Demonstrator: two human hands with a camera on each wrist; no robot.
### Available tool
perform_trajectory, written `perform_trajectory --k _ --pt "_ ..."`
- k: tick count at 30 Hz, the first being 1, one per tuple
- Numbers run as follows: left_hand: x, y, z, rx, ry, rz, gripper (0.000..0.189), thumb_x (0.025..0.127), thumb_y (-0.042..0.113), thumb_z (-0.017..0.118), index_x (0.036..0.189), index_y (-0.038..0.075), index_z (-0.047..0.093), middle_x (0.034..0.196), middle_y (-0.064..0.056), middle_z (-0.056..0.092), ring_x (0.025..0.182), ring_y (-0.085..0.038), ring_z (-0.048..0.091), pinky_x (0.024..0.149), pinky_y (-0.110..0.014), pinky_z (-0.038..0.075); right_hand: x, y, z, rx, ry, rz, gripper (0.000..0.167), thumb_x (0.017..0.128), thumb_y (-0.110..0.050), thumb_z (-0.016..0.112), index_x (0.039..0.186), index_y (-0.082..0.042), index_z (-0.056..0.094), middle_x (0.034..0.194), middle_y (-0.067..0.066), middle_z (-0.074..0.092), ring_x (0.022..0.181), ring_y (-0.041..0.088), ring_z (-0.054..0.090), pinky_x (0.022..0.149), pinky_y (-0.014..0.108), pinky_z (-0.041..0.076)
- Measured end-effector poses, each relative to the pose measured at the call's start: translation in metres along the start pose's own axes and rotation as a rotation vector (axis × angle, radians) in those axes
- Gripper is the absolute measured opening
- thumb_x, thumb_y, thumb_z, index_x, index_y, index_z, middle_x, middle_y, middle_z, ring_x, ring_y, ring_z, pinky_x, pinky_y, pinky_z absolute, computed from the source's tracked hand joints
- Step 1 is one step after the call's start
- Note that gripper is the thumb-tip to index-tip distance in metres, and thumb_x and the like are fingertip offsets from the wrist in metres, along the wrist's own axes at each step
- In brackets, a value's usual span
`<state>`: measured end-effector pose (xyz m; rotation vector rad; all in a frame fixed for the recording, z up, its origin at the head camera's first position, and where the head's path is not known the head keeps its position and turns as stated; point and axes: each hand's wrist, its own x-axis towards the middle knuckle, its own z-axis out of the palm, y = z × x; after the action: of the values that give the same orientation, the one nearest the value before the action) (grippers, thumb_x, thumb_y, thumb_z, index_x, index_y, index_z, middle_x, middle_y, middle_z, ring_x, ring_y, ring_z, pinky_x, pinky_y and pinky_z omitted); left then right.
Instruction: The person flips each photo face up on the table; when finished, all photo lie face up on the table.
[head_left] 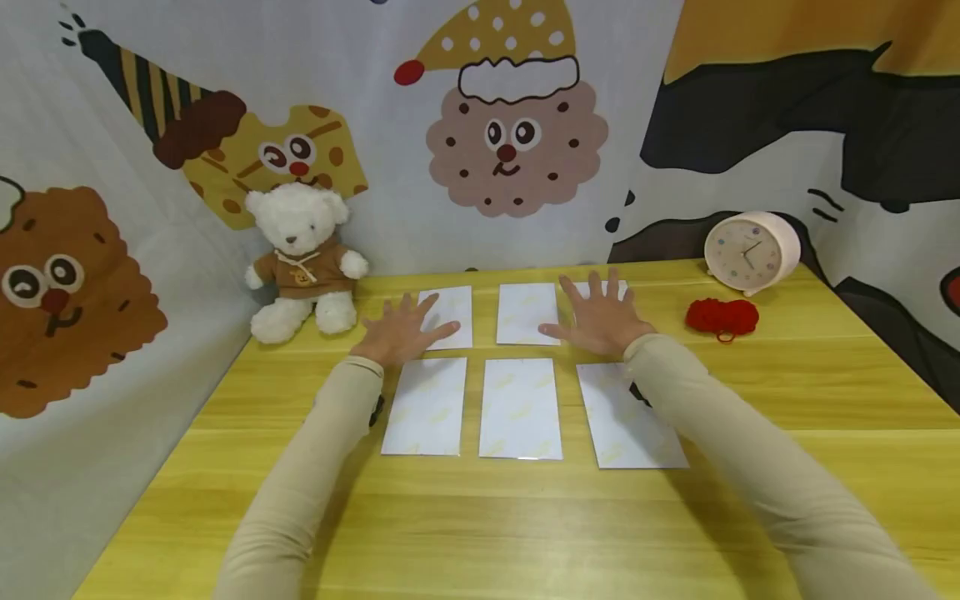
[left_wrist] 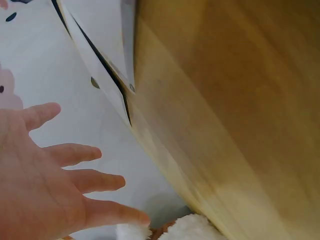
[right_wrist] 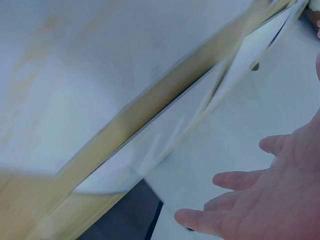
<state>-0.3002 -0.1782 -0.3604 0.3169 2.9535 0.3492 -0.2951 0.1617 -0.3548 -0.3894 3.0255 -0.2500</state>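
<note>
White rectangular cards lie flat in two rows of three on the table. My left hand [head_left: 401, 332], fingers spread and straight, is over the left edge of the back left card [head_left: 455, 310]. With fingers likewise spread, my right hand [head_left: 603, 325] covers much of the back right card [head_left: 622, 288]; its thumb overlaps the back middle card [head_left: 525, 312]. The front row has a left card [head_left: 426, 408], a middle card [head_left: 521, 408] and a right card [head_left: 626, 429], partly hidden by my right forearm. Both wrist views show palms with nothing held.
A white teddy bear [head_left: 298, 271] in a brown hoodie sits at the back left of the wooden table [head_left: 465, 525]. At the back right stand a pale pink clock [head_left: 750, 252] and a red yarn bundle [head_left: 722, 317]. A cartoon-printed cloth [head_left: 525, 242] hangs behind.
</note>
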Motion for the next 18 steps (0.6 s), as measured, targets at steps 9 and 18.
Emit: perform_trajectory --k 9,18 --pt "0.002 -0.008 -0.006 -0.211 -0.03 0.01 0.099 0.086 0.09 0.018 0.163 0.029 0.011 0.17 -0.019 0.006 0.156 -0.046 0.007 0.121 -0.072 0.015 0.011 -0.028 0.001 0.091 -0.017 -0.052 0.099 0.092 -0.078 0.041 0.164 -0.02 0.005 0.165 0.033 0.006 0.151 0.059 -0.003 0.117 0.072 0.026" --pt "0.005 -0.022 -0.009 -0.342 0.028 0.006 0.085 0.098 0.075 0.017 0.163 0.019 0.018 0.168 -0.01 0.024 0.155 -0.037 0.021 0.126 -0.058 0.018 0.026 -0.052 0.008 0.235 -0.038 -0.102 0.097 0.094 -0.072 0.044 0.164 -0.019 0.003 0.166 0.03 0.006 0.155 0.05 0.003 0.116 0.068 0.032"
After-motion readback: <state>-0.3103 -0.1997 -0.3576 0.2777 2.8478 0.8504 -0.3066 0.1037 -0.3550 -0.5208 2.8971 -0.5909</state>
